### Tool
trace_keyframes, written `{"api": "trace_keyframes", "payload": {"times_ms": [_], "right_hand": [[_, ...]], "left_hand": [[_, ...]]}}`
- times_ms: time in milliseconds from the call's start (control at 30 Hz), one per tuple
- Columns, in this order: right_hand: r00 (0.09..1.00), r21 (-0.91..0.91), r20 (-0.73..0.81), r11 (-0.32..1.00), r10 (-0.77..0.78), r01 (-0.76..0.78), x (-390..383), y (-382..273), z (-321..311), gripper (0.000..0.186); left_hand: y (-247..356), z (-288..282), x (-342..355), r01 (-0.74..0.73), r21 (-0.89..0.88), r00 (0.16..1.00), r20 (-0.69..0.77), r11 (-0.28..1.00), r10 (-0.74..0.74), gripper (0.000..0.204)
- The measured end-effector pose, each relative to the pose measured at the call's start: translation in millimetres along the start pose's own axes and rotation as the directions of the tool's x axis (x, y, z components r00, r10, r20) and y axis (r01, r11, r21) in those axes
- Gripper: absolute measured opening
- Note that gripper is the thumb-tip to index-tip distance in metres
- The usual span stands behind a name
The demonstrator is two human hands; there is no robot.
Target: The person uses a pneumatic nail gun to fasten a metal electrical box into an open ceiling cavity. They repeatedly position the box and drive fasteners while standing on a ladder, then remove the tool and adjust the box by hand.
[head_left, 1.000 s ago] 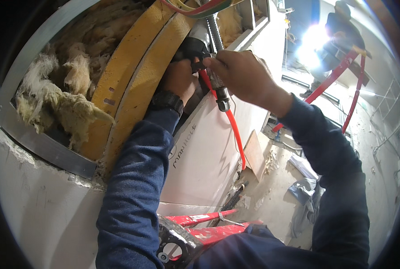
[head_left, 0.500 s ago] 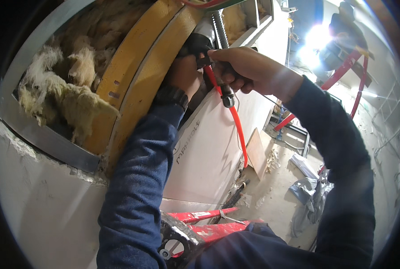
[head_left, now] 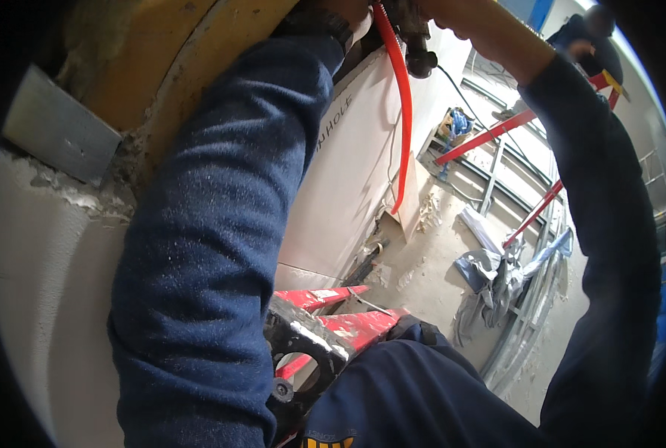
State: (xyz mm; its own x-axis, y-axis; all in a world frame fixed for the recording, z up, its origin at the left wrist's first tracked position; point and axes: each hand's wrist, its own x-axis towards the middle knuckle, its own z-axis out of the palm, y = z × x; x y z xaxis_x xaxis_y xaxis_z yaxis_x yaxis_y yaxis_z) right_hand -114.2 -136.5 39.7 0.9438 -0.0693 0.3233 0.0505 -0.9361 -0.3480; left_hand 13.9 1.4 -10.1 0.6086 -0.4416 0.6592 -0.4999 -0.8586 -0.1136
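At the top edge, my left hand (head_left: 345, 10) is partly cut off. Its fingers look curled, and what they hold is hidden. A long red flexible tube (head_left: 404, 112) emerges beside it and hangs down in a curve, its upper part ribbed. Close to the tube's right is a black cylindrical fitting (head_left: 422, 63). My right hand (head_left: 473, 21) comes in from the right with bent fingers against the fitting's upper part; the fingertips are cropped by the frame. Both hands are in front of a pale wall board (head_left: 340, 187) with handwriting on it.
A red stepladder with a black top (head_left: 295, 336) stands close below me. Yellow beams (head_left: 135, 52) and a metal channel (head_left: 67, 127) lie left. Crumpled sheeting (head_left: 490, 276) and metal studs (head_left: 523, 336) lie on the floor. Another person (head_left: 590, 48) is near another red ladder (head_left: 490, 137).
The view has shifted, so both hands and the fitting now sit at the top edge, partly cropped. The insulation is mostly out of sight, and more floor shows at right.
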Motion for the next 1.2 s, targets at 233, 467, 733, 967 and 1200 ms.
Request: {"api": "trace_keyframes", "payload": {"times_ms": [233, 467, 733, 967, 1200], "right_hand": [[0.978, 0.261, -0.132, 0.957, 0.162, -0.123, -8.9, 2.1, 10.5, 0.04], [0.902, 0.652, -0.162, 0.73, 0.399, -0.206, -8.4, -10.9, 31.2, 0.043], [0.86, 0.773, -0.109, 0.587, 0.499, -0.243, -7.6, -9.4, 44.1, 0.047], [0.9, 0.257, -0.264, 0.874, -0.348, 0.413, -11.3, 29.8, 31.1, 0.041], [0.882, -0.072, -0.373, 0.956, -0.289, 0.283, -43.9, 31.4, 13.7, 0.026]], "left_hand": [[6.6, -1.2, -6.6, -0.004, -0.047, 1.0, -0.029, 0.999, 0.003, 0.029], [7.0, -5.3, -12.0, 0.023, -0.108, 1.0, -0.017, 0.994, -0.025, 0.026], [9.0, -10.1, -15.9, 0.038, -0.151, 0.999, 0.021, 0.988, -0.035, 0.023], [12.8, -16.9, -15.4, 0.092, -0.215, 0.995, 0.047, 0.972, -0.084, 0.025], [11.6, -24.0, -18.0, 0.09, -0.211, 0.993, 0.089, 0.973, -0.073, 0.027]]}}
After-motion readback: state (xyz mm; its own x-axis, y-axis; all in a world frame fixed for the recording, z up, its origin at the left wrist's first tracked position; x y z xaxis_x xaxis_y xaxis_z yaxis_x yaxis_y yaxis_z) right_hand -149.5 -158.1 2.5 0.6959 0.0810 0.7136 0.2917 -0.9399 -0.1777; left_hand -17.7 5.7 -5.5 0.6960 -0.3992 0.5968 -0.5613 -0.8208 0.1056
